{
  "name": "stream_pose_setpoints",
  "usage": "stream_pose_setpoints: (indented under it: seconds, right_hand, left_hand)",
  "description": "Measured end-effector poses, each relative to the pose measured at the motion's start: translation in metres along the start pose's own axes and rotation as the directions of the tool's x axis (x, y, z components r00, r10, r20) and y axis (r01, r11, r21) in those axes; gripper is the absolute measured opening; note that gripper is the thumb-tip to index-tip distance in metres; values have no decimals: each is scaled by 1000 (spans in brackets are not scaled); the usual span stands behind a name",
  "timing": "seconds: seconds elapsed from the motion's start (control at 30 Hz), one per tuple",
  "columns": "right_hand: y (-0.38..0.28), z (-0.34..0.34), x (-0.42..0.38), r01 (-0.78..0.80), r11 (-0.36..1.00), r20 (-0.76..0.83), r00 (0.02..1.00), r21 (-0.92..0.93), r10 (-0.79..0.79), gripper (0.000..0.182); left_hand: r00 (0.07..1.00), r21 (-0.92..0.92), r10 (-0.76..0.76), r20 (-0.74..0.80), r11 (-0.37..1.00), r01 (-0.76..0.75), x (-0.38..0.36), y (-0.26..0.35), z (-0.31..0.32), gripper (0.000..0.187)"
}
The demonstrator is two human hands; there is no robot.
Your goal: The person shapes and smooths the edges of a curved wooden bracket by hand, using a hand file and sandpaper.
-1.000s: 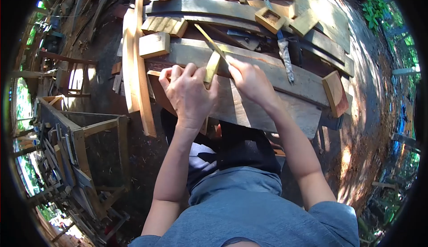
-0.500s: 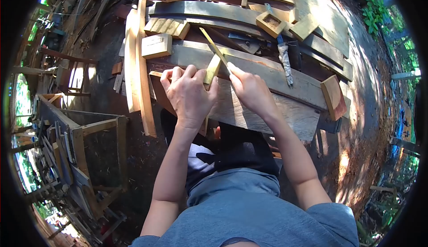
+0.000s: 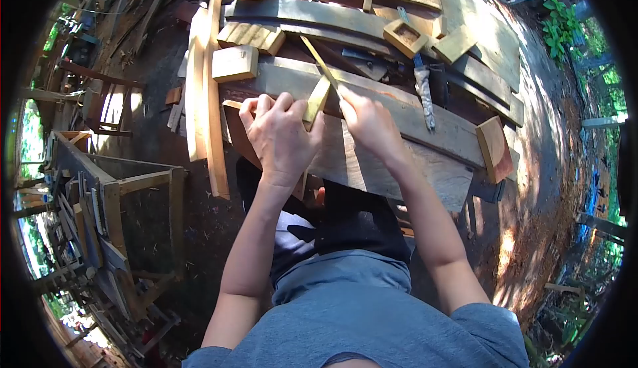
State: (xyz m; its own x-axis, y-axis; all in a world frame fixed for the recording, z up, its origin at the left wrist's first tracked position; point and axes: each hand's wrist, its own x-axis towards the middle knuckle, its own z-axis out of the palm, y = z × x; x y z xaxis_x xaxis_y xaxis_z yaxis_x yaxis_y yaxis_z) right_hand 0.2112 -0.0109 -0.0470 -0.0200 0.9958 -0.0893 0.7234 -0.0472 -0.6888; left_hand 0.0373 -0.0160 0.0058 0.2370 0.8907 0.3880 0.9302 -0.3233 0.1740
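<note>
Wood piece point(image 3: 317, 99), pale yellow, slim and straight-sided, sits over the near side of the stacked planks, between the thumb and forefinger of my left hand point(image 3: 284, 132). Those fingers are curled in and closed on it; my right hand point(image 3: 372, 127) is wrapped around the near end of a slim tool point(image 3: 318, 61), whose grip I cannot make out. The tool crosses the wood's far end at a slant. As I judge it, firm pinning matters most here, with my thumb clear of the tool, the wrist steady and the pressure light and even. Beyond lie a weathered grey plank point(image 3: 432, 127), a ridged block point(image 3: 251, 38), a smooth squared block point(image 3: 234, 64) and a hollowed block point(image 3: 397, 44).
</note>
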Motion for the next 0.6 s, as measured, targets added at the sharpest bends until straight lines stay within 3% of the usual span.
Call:
stream_pose_setpoints:
  seconds: [0.07,0.13,0.27,0.37,0.6]
  right_hand:
    - [-4,-4,-1,22,999,6,1000,26,-23,40]
    - [-5,-7,-13,-8,995,30,1000,100,5,40]
    - [-21,-16,1,-116,991,104,987,-63,122,41]
    - [-6,-1,-23,47,999,-37,998,18,-46,37]
    - [-6,0,-11,5,997,-23,1000,-71,-7,41]
  left_hand:
    - [999,20,0,40,1000,-1,0,-3,0,25]
    - [1000,3,20,-13,1000,-20,0,-1,0,24]
    - [999,10,26,-33,1000,-26,1,-1,1,25]
    - [1000,10,8,21,1000,-8,0,-3,1,26]
    - [1000,0,16,-25,1000,-16,0,-1,1,25]
